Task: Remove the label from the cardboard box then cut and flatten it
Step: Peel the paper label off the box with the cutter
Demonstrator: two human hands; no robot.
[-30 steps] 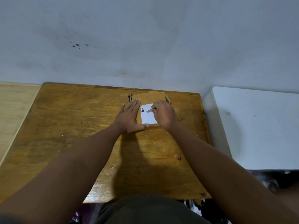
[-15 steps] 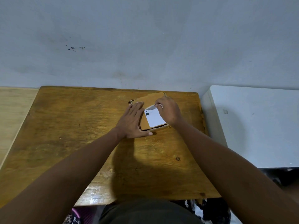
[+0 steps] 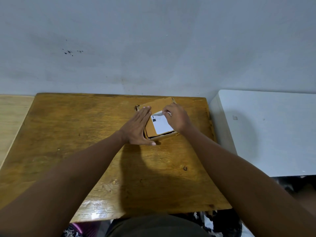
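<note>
A small brown cardboard box (image 3: 150, 129) lies on the wooden table (image 3: 85, 134), near its far edge and turned at an angle. A white label (image 3: 161, 124) with a small black mark covers much of the box top. My left hand (image 3: 139, 128) lies flat, fingers together, pressing on the box's left side. My right hand (image 3: 177, 118) pinches the label's far corner, and that corner is curled up off the cardboard. A narrow tool-like tip shows past the box's far right corner, mostly hidden by my right hand.
A pale wall rises right behind the table. A white cabinet top (image 3: 266, 132) stands to the right, a light wooden surface (image 3: 12, 115) to the left. Dark clutter lies on the floor below the table's near edge.
The box has turned a little clockwise under my hands. My right fingers have lifted the label's far corner, which lay flat a second ago.
</note>
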